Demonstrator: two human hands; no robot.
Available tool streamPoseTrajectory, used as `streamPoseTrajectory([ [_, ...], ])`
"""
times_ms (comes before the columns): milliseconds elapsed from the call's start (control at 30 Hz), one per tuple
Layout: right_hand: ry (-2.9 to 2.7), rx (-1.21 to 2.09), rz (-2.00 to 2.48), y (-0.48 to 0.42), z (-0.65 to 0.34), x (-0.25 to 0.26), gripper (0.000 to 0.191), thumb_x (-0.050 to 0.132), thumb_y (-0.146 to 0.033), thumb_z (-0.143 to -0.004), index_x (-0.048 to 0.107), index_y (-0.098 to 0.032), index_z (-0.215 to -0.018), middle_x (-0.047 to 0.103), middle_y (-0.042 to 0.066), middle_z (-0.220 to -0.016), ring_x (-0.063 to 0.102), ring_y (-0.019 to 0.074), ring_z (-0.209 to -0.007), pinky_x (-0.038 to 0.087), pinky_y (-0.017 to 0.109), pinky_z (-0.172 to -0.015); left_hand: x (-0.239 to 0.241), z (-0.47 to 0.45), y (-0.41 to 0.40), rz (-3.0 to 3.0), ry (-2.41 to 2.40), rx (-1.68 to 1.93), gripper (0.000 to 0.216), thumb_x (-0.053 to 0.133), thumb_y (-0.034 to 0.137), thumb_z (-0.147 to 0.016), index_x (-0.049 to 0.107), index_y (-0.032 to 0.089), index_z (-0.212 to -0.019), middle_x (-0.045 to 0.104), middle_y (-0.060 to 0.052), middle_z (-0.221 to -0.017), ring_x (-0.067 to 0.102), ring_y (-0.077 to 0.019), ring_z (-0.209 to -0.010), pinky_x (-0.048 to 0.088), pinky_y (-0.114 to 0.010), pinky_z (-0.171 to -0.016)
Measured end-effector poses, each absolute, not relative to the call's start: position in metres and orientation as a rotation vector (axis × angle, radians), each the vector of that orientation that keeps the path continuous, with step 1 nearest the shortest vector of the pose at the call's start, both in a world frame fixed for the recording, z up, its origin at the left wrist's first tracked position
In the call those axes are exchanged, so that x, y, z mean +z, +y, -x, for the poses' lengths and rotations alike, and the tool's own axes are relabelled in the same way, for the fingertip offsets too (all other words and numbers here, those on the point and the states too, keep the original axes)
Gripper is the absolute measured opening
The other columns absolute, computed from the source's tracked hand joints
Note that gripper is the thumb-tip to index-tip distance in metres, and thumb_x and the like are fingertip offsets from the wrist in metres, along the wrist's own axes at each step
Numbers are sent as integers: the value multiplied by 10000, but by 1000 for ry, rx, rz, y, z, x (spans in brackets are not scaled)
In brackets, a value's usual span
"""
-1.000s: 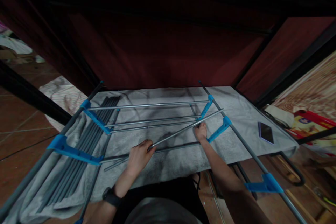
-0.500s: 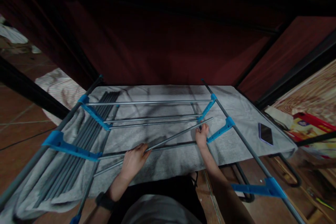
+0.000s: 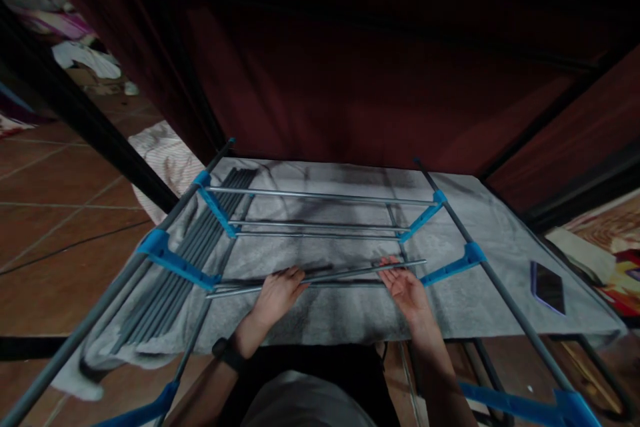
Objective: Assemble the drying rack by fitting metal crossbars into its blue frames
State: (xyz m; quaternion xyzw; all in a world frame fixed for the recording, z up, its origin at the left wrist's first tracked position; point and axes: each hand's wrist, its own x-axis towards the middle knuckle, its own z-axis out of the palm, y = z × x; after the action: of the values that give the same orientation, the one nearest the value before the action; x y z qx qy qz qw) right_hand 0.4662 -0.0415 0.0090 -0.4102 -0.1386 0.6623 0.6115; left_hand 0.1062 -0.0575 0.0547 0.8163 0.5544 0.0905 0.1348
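Observation:
A thin grey metal rod (image 3: 340, 273) lies nearly level between two blue plastic brackets of a rack frame. My left hand (image 3: 278, 292) grips the rod near its left part, fingers curled over it. My right hand (image 3: 406, 281) is under the rod's right end, palm up, fingers lightly holding it by the right blue bracket (image 3: 453, 265). The left blue bracket (image 3: 177, 260) sits at the rod's other end. Farther back, two or three rods (image 3: 320, 196) are fitted between the rear blue brackets.
A grey towel (image 3: 490, 227) covers the table. A bundle of several spare grey rods (image 3: 200, 247) lies on its left part. A dark phone (image 3: 548, 287) rests at the right. Long grey side poles (image 3: 505, 300) run toward me. Tiled floor lies to the left.
The rod swung from a diagonal to nearly level and moved left, its end reaching the left bracket. My right hand turned palm up under it. The view shifted left.

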Motion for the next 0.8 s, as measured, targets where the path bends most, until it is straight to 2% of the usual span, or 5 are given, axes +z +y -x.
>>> streamPoseTrajectory([
  [267, -141, 1434, 1069, -27, -466, -7, 165, 752, -147, -790, 725, -223, -934, 785, 14, -907, 773, 174, -873, 612, 394, -1045, 63, -118, -47, -2516, 1691, 320, 256, 508, 77, -980, 729, 192, -1041, 739, -91, -1002, 697, -235, -925, 467, -384, -903],
  [367, -97, 1413, 1090, -21, -465, -9, 101, 693, -148, -859, 718, -227, -916, 779, 22, -892, 772, 169, -843, 645, 371, -976, 61, -114, -44, -2558, 1783, 415, 218, 541, 117, -979, 744, 189, -1006, 732, -103, -981, 677, -255, -933, 468, -416, -918],
  [467, -72, 1391, 1083, -17, -463, -8, 74, 670, -158, -904, 700, -225, -891, 765, 14, -854, 767, 159, -829, 654, 357, -954, 57, -104, -43, -2573, 1914, 549, 199, 573, 148, -966, 766, 189, -999, 733, -134, -1060, 661, -286, -1017, 472, -450, -965],
  [633, -91, 1318, 1104, -15, -464, -10, 51, 714, -194, -882, 690, -228, -853, 766, 13, -832, 769, 169, -826, 658, 364, -954, 49, -88, -44, -2546, 2170, 723, 356, 534, 121, -961, 765, 173, -1227, 701, -184, -1290, 553, -370, -1339, 389, -549, -1129],
  [800, -238, 1304, 1062, -23, -466, -15, 65, 753, -214, -815, 719, -263, -841, 782, 9, -846, 775, 187, -847, 671, 371, -930, 50, -82, -49, -2410, 2166, 891, 481, 503, 118, -968, 682, 209, -1405, 653, -183, -1412, 494, -357, -1435, 337, -549, -1180],
])
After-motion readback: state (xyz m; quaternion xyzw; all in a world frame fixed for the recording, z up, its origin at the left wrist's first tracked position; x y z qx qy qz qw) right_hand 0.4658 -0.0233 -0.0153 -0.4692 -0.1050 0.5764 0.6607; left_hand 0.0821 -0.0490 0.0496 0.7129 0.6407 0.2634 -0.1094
